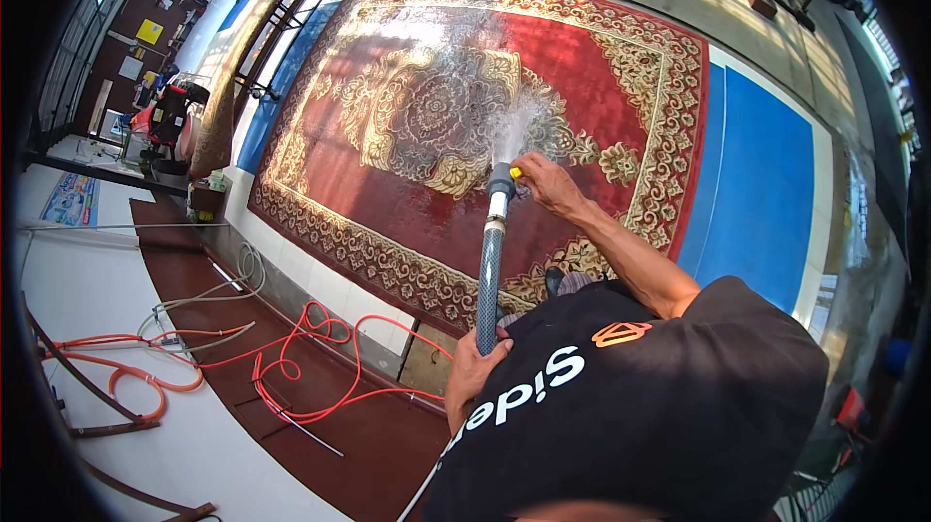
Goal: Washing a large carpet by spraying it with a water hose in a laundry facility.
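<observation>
My left hand [476, 369] is wrapped around a clear braided hose [490, 282], low and close to my body. The hose runs up to a grey plastic valve nozzle [500, 178], joined by a white pipe piece and a metal clamp. With its fingertips, my right hand [549, 183] grips the small yellow valve handle [516, 173] on the nozzle's right side. Water [515, 125] sprays from the nozzle mouth onto a large red carpet [574, 63] with a beige floral border and medallion. Much of the carpet's left and middle looks dark and wet.
Red hoses [356, 369] and a grey hose [251, 267] lie looped on the left. A rolled carpet [244, 34] rests on a rack at upper left, near a red and black machine [171, 118]. Blue flooring [764, 187] borders the carpet on the right.
</observation>
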Available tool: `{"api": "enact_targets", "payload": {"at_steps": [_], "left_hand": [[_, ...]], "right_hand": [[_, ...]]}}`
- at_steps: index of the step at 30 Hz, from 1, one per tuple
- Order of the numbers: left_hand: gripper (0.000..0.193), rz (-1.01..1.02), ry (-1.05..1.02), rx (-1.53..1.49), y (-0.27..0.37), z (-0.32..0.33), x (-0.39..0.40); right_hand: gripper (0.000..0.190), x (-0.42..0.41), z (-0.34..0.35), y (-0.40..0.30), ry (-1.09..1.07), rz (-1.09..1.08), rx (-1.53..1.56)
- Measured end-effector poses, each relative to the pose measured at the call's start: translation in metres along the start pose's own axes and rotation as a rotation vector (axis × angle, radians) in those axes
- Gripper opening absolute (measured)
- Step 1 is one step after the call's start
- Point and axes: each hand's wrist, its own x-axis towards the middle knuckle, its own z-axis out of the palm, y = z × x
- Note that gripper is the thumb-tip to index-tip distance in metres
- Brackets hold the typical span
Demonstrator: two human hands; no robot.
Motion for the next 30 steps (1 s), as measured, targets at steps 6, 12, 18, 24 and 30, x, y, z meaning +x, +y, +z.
{"api": "enact_targets", "payload": {"at_steps": [6,12,18,24,30], "left_hand": [[0.02,0.042,0.004,0.007,0.005,0.0,0.005],[0.02,0.086,0.018,0.09,0.012,-0.003,0.008],[0.022,0.089,-0.009,0.102,0.014,-0.004,0.013],[0.024,0.077,-0.03,0.066,0.012,-0.001,0.013],[0.025,0.046,-0.031,0.092,0.01,-0.003,0.012]], "right_hand": [[0.026,0.01,-0.002,-0.002,0.033,-0.018,-0.009],[0.027,0.015,-0.008,-0.001,0.049,-0.03,0.015],[0.028,0.022,-0.009,-0.002,0.112,-0.057,-0.004],[0.027,0.025,-0.021,-0.006,0.118,-0.061,-0.027],[0.028,0.026,-0.031,-0.014,0.132,-0.081,-0.068]]}}
